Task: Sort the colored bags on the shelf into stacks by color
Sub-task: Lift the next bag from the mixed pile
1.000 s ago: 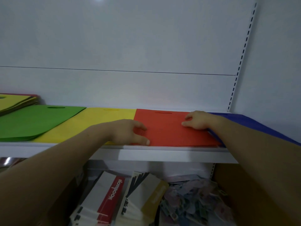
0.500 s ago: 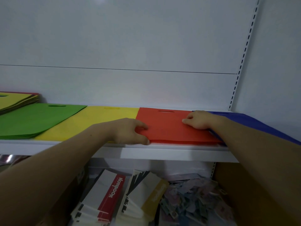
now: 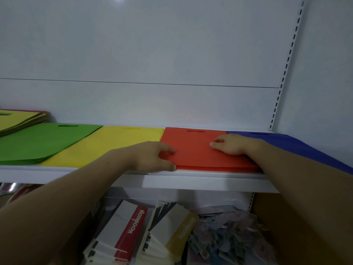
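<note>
White shelf, bags in color piles: squaring up the red bags, I think.
Left hand pinches the red pile's front left corner, thumb under, fingers on top. Right hand rests bent on its right side (cannot tell if it grips). Next: nudge the edges even, gently.

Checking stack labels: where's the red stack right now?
Head view, right of centre on the shelf: the red stack lies between the yellow stack and the blue stack, left hand pinching its front-left corner, right hand on its right side.
</note>
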